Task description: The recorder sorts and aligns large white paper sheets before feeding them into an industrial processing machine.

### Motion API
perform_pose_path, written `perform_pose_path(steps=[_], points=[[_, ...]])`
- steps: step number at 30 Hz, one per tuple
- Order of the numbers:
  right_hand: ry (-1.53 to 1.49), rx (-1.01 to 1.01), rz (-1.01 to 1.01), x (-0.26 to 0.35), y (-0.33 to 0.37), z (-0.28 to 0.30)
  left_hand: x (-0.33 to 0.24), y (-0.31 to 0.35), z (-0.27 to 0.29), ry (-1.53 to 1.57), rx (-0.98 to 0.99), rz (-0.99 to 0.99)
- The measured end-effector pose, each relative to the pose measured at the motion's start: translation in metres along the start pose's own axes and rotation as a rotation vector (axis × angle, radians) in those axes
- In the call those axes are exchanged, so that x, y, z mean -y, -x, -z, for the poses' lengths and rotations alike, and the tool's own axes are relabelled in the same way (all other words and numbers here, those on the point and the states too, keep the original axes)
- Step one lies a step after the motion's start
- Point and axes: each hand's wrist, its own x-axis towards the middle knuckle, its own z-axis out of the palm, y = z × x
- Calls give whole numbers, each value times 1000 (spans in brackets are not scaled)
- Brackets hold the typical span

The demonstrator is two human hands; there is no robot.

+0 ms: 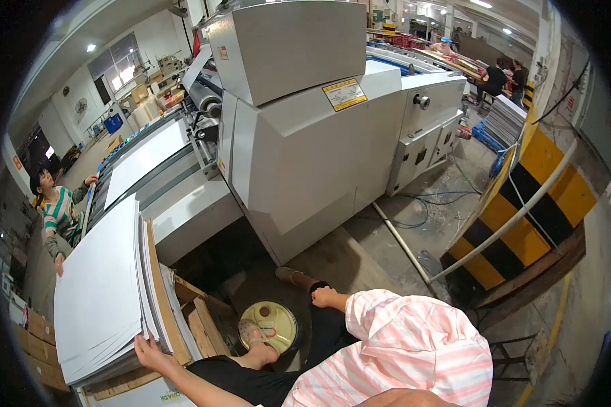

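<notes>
Shirt [414, 339] nearest; left grip [153, 355] touching sheets [108, 278], right grip [324, 296] on leg [324, 332], closure unclear; uneven tugging could crease sheets.

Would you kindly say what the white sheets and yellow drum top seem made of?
White sheets: probably paper or thin card, matt; thin edges fan apart at the left hand. Yellow drum top: smooth, likely plastic, given its moulded-looking rim; possibly painted metal.
</notes>
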Motion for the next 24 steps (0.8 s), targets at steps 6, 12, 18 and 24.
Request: perform_pose_path(steps=[6,12,18,24], points=[[17,-2,55,5,-12,-4,-10,0,6,7,-86,3],[55,-45,126,-52,-46,-13,26,-12,-30,-127,-137,52],[-142,-225,656,94,-40,37,-13,8,-22,-9,-163,8],[-582,-216,1160,293,25,123,-19,14,-10,41,-144,21]])
